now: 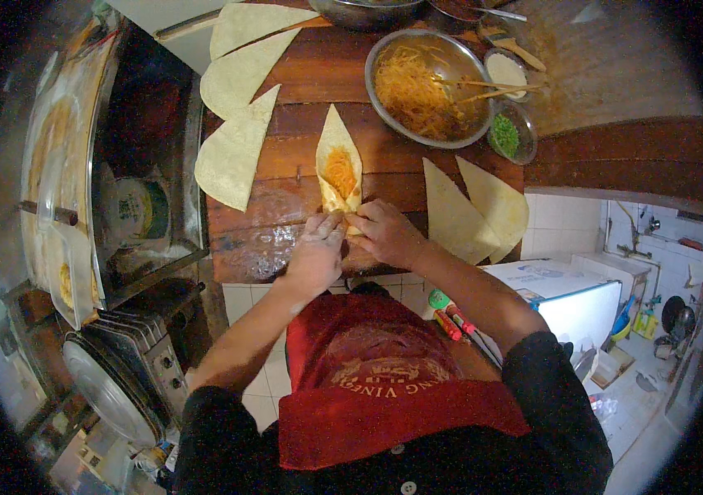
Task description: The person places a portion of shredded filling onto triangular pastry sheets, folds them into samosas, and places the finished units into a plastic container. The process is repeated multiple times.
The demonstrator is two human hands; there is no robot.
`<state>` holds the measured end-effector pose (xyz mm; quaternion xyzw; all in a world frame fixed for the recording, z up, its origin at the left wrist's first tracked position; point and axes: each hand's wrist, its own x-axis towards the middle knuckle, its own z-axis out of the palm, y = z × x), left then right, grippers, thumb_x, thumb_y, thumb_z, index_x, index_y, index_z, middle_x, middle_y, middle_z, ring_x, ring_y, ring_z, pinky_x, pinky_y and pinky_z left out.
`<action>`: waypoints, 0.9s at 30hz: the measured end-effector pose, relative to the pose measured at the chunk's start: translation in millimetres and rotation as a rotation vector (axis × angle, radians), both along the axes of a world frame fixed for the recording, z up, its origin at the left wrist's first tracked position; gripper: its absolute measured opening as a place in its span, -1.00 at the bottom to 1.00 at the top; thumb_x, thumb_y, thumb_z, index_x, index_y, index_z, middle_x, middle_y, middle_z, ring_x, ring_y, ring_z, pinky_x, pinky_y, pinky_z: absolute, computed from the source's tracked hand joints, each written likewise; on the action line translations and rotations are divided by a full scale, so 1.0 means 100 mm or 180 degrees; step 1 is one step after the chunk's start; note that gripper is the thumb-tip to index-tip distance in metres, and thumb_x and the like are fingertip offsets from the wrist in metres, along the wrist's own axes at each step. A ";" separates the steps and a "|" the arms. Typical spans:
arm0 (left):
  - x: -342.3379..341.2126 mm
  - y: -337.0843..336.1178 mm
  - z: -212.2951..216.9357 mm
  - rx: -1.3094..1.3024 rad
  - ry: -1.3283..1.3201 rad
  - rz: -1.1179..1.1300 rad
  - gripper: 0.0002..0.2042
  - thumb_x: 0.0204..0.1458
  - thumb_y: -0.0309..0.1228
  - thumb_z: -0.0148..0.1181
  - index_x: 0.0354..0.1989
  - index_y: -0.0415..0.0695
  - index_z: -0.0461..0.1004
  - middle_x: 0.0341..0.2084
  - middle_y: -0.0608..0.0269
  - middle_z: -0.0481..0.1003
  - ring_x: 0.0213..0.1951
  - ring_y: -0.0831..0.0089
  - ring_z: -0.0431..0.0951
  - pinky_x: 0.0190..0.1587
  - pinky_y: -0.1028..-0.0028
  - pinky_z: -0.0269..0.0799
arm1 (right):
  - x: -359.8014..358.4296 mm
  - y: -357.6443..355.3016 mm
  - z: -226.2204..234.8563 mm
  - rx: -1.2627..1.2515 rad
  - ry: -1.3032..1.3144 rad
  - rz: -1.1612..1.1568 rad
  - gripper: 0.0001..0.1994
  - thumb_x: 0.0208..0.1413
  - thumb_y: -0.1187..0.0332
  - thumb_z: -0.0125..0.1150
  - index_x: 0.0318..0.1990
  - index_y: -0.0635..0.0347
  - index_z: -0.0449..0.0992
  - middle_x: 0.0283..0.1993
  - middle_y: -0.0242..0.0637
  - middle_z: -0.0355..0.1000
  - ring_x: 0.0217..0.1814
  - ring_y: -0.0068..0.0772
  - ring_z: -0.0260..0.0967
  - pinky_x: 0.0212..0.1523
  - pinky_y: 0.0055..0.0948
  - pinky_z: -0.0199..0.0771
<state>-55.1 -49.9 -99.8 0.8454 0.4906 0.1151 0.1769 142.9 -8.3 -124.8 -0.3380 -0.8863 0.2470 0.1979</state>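
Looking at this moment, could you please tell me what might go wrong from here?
The upper part of the dough wrapper lies open, so the shredded orange filling might spill. The left hand and right hand hold its lower end; squeezing hard could tear it. The chopsticks jut past the rim of the metal bowl and may get knocked.

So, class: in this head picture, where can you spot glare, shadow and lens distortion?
Head view: whitish glare on the tabletop's lower-left part; shadow across part of the right-hand dough triangles; the white box at right looks very bright. Also head view: edges bow toward a black rim, while the filled dough wrap looks fairly distinct.
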 end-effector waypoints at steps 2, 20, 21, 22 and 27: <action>-0.11 0.03 0.02 0.0180 -0.0021 -0.0266 -0.58 -0.08 -0.43 0.06 -0.01 -0.37 0.42 0.05 -0.07 0.37 0.04 0.05 0.34 0.12 0.26 0.31 | 0.06 0.03 -0.04 0.0088 -0.0222 0.0229 -0.52 -0.11 0.30 0.36 0.00 0.23 0.43 -0.11 -0.18 0.32 -0.05 -0.10 0.31 0.00 -0.21 0.36; -0.36 0.53 -0.12 -0.0721 -0.1111 0.0119 -0.73 -0.07 -0.48 0.21 -0.15 -0.24 0.49 -0.29 -0.07 0.50 -0.13 -0.02 0.48 -0.09 0.16 0.42 | -0.05 0.30 -0.04 -0.0762 0.0103 0.0013 -0.59 -0.08 0.35 0.27 -0.06 0.34 0.41 -0.10 0.02 0.34 -0.05 0.07 0.36 -0.03 -0.18 0.42; -0.31 0.50 -0.01 -0.0614 -0.1272 0.0212 -0.72 -0.08 -0.48 0.22 -0.15 -0.24 0.48 -0.30 -0.05 0.51 -0.14 -0.03 0.48 -0.09 0.16 0.42 | -0.04 0.32 -0.05 -0.0951 0.0051 -0.0147 -0.62 -0.06 0.35 0.24 -0.07 0.34 0.42 -0.12 0.03 0.35 -0.06 0.07 0.37 -0.04 -0.18 0.42; -0.27 0.46 0.06 -0.0507 -0.1429 0.0314 -0.72 -0.08 -0.49 0.23 -0.15 -0.24 0.48 -0.31 -0.04 0.51 -0.16 -0.04 0.48 -0.10 0.16 0.42 | -0.05 0.33 -0.07 -0.1143 0.0003 -0.0298 -0.65 -0.05 0.36 0.22 -0.09 0.34 0.44 -0.13 0.04 0.36 -0.07 0.07 0.37 -0.05 -0.19 0.42; -0.18 0.39 -0.11 -0.0208 -0.1104 0.0762 -0.68 -0.12 -0.46 0.29 -0.14 -0.23 0.48 -0.35 -0.04 0.51 -0.19 -0.04 0.49 -0.13 0.17 0.42 | -0.14 0.57 0.04 -0.1773 -0.0345 -0.0498 -0.70 -0.04 0.31 0.24 -0.20 0.36 0.51 -0.28 0.01 0.46 -0.20 -0.06 0.44 -0.16 -0.21 0.44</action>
